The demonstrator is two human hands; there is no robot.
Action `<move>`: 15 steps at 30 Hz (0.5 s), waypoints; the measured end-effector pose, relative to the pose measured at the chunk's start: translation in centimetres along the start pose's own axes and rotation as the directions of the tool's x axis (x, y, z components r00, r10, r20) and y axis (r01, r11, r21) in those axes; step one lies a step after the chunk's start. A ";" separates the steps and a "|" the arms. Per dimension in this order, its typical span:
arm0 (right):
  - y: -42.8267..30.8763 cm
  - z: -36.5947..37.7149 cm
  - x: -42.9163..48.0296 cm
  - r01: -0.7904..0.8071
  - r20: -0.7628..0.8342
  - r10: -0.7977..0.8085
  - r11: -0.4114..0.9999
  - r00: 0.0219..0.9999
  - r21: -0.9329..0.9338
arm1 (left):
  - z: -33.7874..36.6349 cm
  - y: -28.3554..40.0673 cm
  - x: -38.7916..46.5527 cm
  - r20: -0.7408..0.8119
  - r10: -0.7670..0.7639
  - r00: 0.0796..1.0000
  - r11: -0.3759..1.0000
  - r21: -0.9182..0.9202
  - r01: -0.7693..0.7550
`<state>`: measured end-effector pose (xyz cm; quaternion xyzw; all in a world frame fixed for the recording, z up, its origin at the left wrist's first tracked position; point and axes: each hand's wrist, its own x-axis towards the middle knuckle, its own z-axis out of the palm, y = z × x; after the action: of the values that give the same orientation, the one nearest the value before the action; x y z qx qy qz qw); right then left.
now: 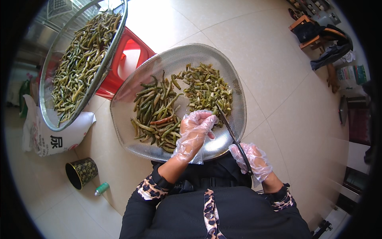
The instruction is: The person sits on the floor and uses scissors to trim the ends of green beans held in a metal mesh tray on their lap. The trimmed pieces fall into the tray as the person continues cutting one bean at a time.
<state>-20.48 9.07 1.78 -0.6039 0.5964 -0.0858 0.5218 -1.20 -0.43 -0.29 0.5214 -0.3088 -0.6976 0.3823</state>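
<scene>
In a clear plastic glove, my left hand [194, 131] pinches a green chili pepper [215, 111] over a perforated metal basket [126, 104] in front of my body. My right hand [255, 161], gloved likewise, grips dark long-bladed scissors [229, 127] just beyond the basket's near right rim. The blades reach in over the rim, their tips beside the pinched pepper. Whole chili peppers [152, 110], mostly green with a reddish one among them, lie heaped on the basket's left side. Cut pepper pieces [207, 86] are piled on the right. My fingers hide most of the held pepper.
A large mesh-walled tray [49, 116] of whole peppers sits at upper left, by a red plastic stool [143, 47]. Below it are a white printed sack [68, 131], a patterned bin [86, 170] and a green bottle [102, 188]. A wooden chair [310, 41] holds dark clothing.
</scene>
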 end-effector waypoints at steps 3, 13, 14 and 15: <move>1.0 0.3 -0.2 -0.113 0.054 0.102 0.954 0.993 0.277 | 0.0 0.2 0.0 -0.030 0.038 0.999 0.999 -0.025 -0.039; -0.5 -0.1 -0.1 0.002 -0.024 -0.002 0.999 1.000 0.039 | 0.7 0.8 -0.6 -0.006 0.022 1.000 0.998 0.061 -0.021; -0.6 -0.4 -0.1 0.015 0.045 -0.009 0.993 0.999 -0.116 | 0.6 0.8 -0.7 -0.001 0.012 1.000 0.998 0.069 -0.012; -0.7 -0.4 -0.1 -0.064 0.062 0.066 0.998 0.996 -0.027 | 0.6 0.9 -0.7 0.007 0.013 1.000 0.995 0.099 -0.014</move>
<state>-20.37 8.75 2.50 -0.5930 0.5999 -0.0422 0.5354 -1.46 -0.30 0.89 0.5354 -0.3480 -0.6805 0.3596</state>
